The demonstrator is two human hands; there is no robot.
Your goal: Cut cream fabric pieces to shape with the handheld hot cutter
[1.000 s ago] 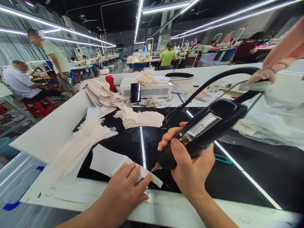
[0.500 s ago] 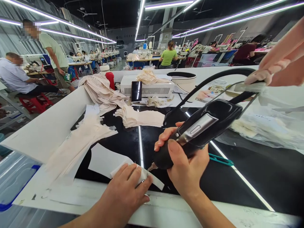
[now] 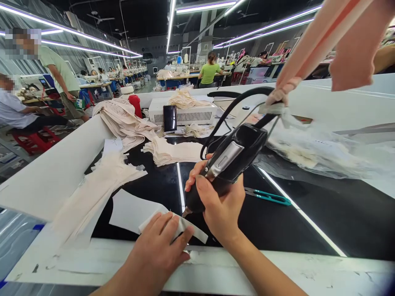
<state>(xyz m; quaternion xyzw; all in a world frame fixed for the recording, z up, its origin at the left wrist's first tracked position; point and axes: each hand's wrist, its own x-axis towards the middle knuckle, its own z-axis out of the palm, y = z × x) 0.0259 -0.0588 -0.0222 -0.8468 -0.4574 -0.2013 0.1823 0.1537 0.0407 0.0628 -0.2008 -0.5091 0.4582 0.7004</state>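
Observation:
My left hand (image 3: pixel 159 242) lies with its fingers spread over a narrow off-white fabric strip (image 3: pixel 200 235), pressing it down on a white curved pattern piece (image 3: pixel 128 210). Wrapped in my right hand (image 3: pixel 220 205) is a black corded handheld tool (image 3: pixel 243 152) with a silver lever on its side. It tilts down to the left, its small metal tip at the strip's upper edge, close to my left fingertips; whether it touches cannot be made out. A pink cloth tie (image 3: pixel 288 86) is knotted round the cord above the tool.
Teal-handled thread snips (image 3: pixel 273 197) lie right of the tool on the black tabletop. Beige fabric stacks (image 3: pixel 177 153) and cut pieces (image 3: pixel 89 195) lie behind and left. A phone (image 3: pixel 169 118) leans on a white vented box (image 3: pixel 197 114). Plastic bags (image 3: pixel 317 150) sit at right.
My view has turned slightly right, so most things appear further left. The pink cloth and cord have swung left above the tool. Both hands keep their places on strip and tool.

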